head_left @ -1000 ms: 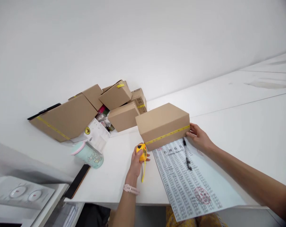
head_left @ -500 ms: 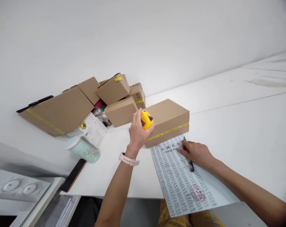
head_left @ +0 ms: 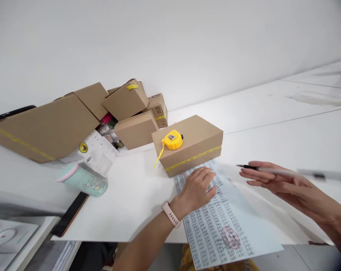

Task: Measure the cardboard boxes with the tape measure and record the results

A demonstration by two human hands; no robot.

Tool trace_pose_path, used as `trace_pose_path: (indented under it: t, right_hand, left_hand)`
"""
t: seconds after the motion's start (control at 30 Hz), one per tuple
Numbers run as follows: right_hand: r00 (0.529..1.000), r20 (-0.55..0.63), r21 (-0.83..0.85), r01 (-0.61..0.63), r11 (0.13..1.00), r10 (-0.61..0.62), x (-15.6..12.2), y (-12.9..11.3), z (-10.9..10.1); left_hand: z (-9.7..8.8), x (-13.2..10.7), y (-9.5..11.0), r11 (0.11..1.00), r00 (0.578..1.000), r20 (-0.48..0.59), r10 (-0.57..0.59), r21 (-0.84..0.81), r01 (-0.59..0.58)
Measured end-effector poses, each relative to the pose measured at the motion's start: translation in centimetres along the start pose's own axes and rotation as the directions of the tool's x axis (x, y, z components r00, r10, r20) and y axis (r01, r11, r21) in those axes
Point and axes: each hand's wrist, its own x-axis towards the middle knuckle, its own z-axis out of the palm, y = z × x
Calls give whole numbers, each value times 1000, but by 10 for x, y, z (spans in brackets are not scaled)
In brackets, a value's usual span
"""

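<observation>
My left hand (head_left: 197, 188), with a pink watch band on its wrist, is over the upper part of a printed blue-white sheet (head_left: 243, 233), fingers loosely bent and holding nothing. Off to the right, above the table, my right hand (head_left: 285, 184) holds a pen (head_left: 264, 173), its dark tip pointing left; the rear of it is blurred. Just beyond my left hand, a closed cardboard box (head_left: 195, 131) rests on the sheet's far edge. On top of that box lies a yellow tape measure (head_left: 173, 139), a short length of its tape hanging over the side.
Several cardboard boxes (head_left: 126, 99) are piled against the wall at the back left. A mint tumbler (head_left: 88, 182) with a pink lid leans before a white carton (head_left: 98, 154). A dark flat object (head_left: 70, 214) lies at the left edge of the white table (head_left: 131, 210).
The tape measure has left my left hand and sits on the box. My left hand has come down to the sheet. My right hand has lifted the pen and moved right.
</observation>
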Motion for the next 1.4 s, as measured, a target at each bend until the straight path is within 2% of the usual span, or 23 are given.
trace_pose_path:
  t: [0.07,0.1,0.17,0.23,0.33,0.43,0.5,0.6,0.7,0.8,0.97,1.07,1.17,1.27,1.33,1.4]
  right_hand:
    - [998,39,55,-61,997,59,6,0,7]
    - [997,14,51,-81,995,81,11,0,13]
    - [992,-69,14,-104,994,105,21,-1,27]
    - [993,-59,37,-104,994,106,32,-3,39]
    - [991,60,105,-122,987,116,42,-5,51]
    - [977,100,49,-193,980,187,38,-2,61]
    - [974,92,-57,-202,978,206,28,3,69]
    - [988,59,-167,-132,977,143,14,12,79]
    - [998,24,-111,-53,992,56,9,20,84]
    - [998,17,-66,-52,996,53,11,24,84]
    - [997,-18,-245,-74,967,71,8,19,85]
    - [997,-12,-273,-74,959,73,8,16,85]
    - [998,-42,-181,-47,982,40,18,17,82]
    - [995,-79,-57,-70,996,66,41,24,79]
    - [991,-107,-56,-81,995,74,60,28,79]
    - [989,-141,-124,-48,991,31,76,31,81]
  left_hand:
    - [15,-2,-4,995,969,229,-94,-15,100]
    - [19,-1,-8,991,943,307,-125,-15,136]
    - [23,0,-15,986,916,372,-150,-12,167]
    - [24,1,-20,986,920,361,-152,-6,165]
    - [25,1,-23,987,922,356,-151,4,160]
    - [27,1,-27,989,919,367,-142,8,149]
    - [28,2,-29,990,921,368,-131,1,141]
    - [28,2,-31,989,926,355,-127,-23,144]
    - [28,3,-30,984,938,316,-141,-61,169]
    - [26,3,-28,973,948,263,-179,-96,210]
    - [27,3,-28,962,958,214,-192,-154,227]
    - [26,3,-28,958,955,220,-201,-160,239]
    - [27,4,-28,965,954,228,-193,-132,226]
    - [28,3,-27,982,961,230,-153,-71,173]
    - [29,2,-27,989,964,233,-131,-29,142]
    - [30,1,-27,992,964,234,-124,-7,129]
